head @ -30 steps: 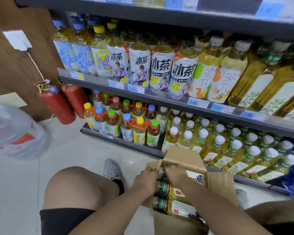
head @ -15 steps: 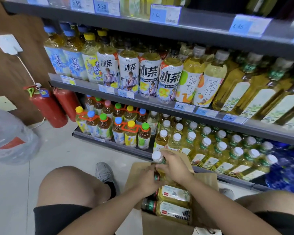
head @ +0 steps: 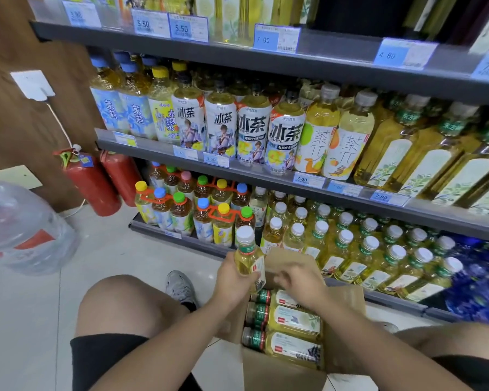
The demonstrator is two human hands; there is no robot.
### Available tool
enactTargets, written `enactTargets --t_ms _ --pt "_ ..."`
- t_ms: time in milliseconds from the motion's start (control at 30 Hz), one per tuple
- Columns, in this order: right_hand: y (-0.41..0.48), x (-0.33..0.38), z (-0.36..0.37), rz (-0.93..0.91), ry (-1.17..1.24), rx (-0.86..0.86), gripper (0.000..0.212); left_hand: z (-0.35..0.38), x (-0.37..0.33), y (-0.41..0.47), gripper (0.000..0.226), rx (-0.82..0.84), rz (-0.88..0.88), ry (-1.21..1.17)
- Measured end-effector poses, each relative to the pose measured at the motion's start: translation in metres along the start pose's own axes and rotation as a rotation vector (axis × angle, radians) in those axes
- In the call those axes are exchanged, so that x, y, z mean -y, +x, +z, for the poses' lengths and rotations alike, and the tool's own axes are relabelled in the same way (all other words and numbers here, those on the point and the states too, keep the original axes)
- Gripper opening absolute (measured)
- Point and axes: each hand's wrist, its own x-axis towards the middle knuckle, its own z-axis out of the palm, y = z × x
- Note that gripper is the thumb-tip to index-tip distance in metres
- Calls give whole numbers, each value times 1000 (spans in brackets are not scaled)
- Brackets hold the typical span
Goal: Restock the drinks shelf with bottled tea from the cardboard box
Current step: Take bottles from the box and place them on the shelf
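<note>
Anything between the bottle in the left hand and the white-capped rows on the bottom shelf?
Nothing visible: the left hand holds the white-capped yellow tea bottle upright before that bottom shelf's rows; the brown cardboard box flap sits right of it.

The cardboard box (head: 283,373) is set on the floor (head: 119,258) before the bottom shelf (head: 181,241), with tea bottles (head: 291,320) laid inside, two fire extinguishers (head: 96,187) left of the shelf's left end.
</note>
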Motion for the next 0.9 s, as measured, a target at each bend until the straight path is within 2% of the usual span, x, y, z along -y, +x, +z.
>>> enactTargets --t_ms 67,100,200,333,500,633,700,833,900 --pt "2 0 28 23 -115 243 26 -4 3 5 59 -24 -26 -15" --pt "5 0 42 11 -167 309 27 -6 4 7 59 -27 -40 -24" --pt "17 8 73 31 -279 427 25 -8 8 11 58 -32 -58 -40" --pt "26 7 95 90 -317 519 40 -13 13 16 54 -12 -68 -43" --pt "28 -5 87 89 -162 447 33 -16 14 21 54 -6 -71 -44" --pt "28 -9 52 78 3 356 45 -16 1 22 51 15 -63 -72" --pt "24 -10 34 87 82 312 45 -17 -9 22 47 10 -56 -105" --pt "6 -19 5 101 197 154 45 -28 -34 18 39 30 -5 -130" --pt "-8 -17 -15 103 279 61 37 -37 -48 15 42 43 26 -129"
